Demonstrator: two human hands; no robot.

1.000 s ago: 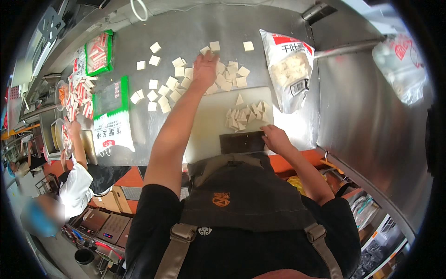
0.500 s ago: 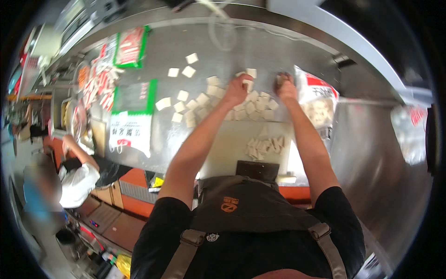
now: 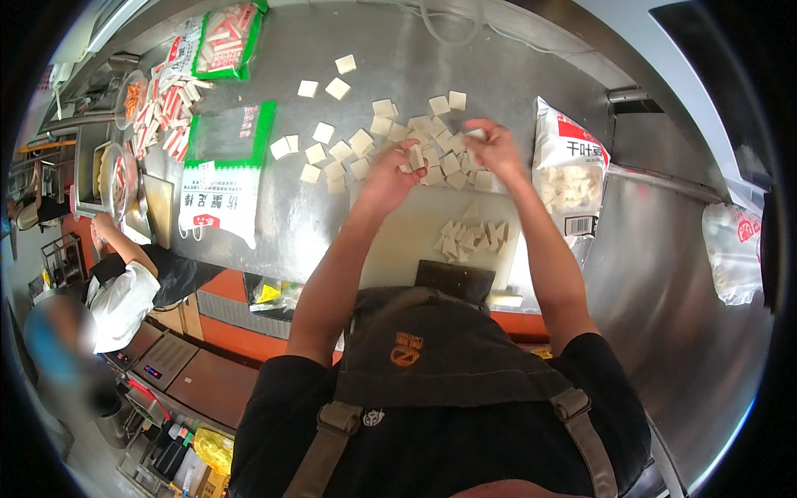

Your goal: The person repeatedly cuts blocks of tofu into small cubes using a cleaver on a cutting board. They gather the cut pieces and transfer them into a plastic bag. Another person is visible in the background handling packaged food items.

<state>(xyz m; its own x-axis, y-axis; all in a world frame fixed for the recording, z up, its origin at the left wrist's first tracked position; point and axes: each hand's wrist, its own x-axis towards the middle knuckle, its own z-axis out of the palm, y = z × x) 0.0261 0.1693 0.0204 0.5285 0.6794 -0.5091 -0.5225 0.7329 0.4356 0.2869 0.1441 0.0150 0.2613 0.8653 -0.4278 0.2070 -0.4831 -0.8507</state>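
Note:
My left hand (image 3: 388, 178) is closed on a few white tofu squares (image 3: 417, 158), its thumb and fingers pinching them over the pile. My right hand (image 3: 496, 151) has curled fingers at the pile's right side, with a tofu square (image 3: 476, 134) at its fingertips. Loose tofu squares (image 3: 359, 141) lie spread around both hands on the steel table. Nearer to me is a white cutting board (image 3: 398, 241) bearing small cut tofu triangles (image 3: 470, 238). A dark-bladed cleaver (image 3: 455, 280) lies at its near edge, partly behind my apron.
Right of the pile lies a bag of pale pieces (image 3: 573, 178). To the left are a green-edged packet (image 3: 224, 178), a bag of crab sticks (image 3: 230, 37) and loose crab sticks (image 3: 170, 108). At far left a person in a white top (image 3: 124, 303) reaches toward a clear bowl (image 3: 122, 181).
My right hand has come left from beside the bag to the pile. My left hand has drawn back toward me and slightly left. The whole view has shifted a little.

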